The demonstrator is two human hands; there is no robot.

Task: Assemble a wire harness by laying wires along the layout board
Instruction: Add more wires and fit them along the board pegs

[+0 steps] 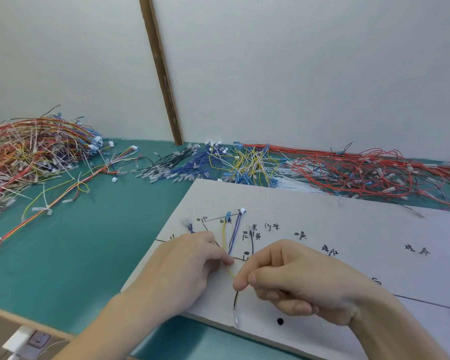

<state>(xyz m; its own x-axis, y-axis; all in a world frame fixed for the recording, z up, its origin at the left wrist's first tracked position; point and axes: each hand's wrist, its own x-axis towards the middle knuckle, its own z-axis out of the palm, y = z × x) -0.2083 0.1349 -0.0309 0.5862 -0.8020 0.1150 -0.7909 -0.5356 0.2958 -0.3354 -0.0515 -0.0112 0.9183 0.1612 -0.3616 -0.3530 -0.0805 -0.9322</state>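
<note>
The risk I see is in my own grip: my left hand pinches the wires together where they meet on the board, and my right hand pinches the yellow wire a little lower, so if I pull too hard with the right, the strands could slide out from under my left fingers and the connectors at the far ends could drift off their marks. The black tail hanging below my right fingers ends in a clear terminal near the board's front edge, and I think it could slip off the edge or snag. The harness so far is a small fan of thin wires, yellow, white, purple and black, spreading from my left pinch up to blue and white connectors beside the handwritten labels. The board lies tilted on the green table, well apart from the big wire heap at the left and the sorted bundles by the wall
</note>
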